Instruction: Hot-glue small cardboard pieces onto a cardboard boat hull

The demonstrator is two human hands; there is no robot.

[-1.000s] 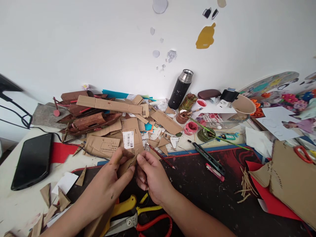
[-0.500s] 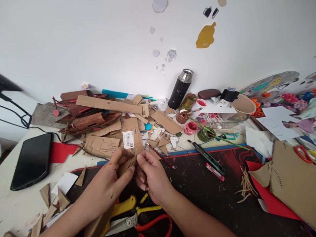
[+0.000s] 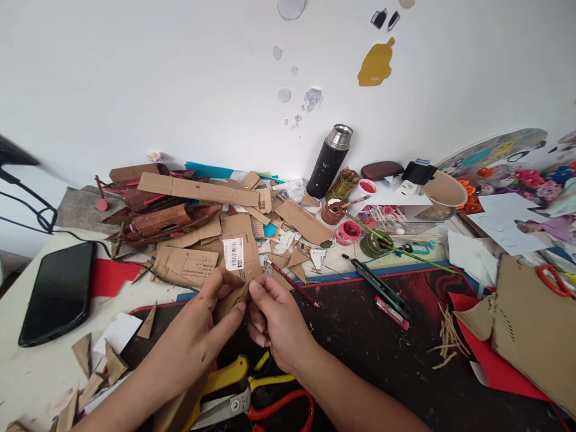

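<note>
Between my two hands is a small brown cardboard piece (image 3: 230, 300), held up over the dark mat. My left hand (image 3: 198, 333) grips its left side, thumb on the near face and fingers curled behind. The thumb and forefinger of my right hand (image 3: 272, 315) pinch its upper right tip; the other fingers curl below. Much of the piece is hidden by my fingers. Right below my hands lie scissors (image 3: 234, 405) with yellow and red handles, partly covered by my wrists. A longer cardboard strip (image 3: 177, 408) pokes out under my left forearm.
Cardboard scraps (image 3: 202, 192) and brown model boats (image 3: 166, 222) pile up at the back left. Behind are a black flask (image 3: 330, 162) and paint jars (image 3: 348, 233). A utility knife (image 3: 378, 288) rests on the mat (image 3: 351, 360), with a phone (image 3: 58, 294) at left and a cardboard sheet (image 3: 535, 330) at right.
</note>
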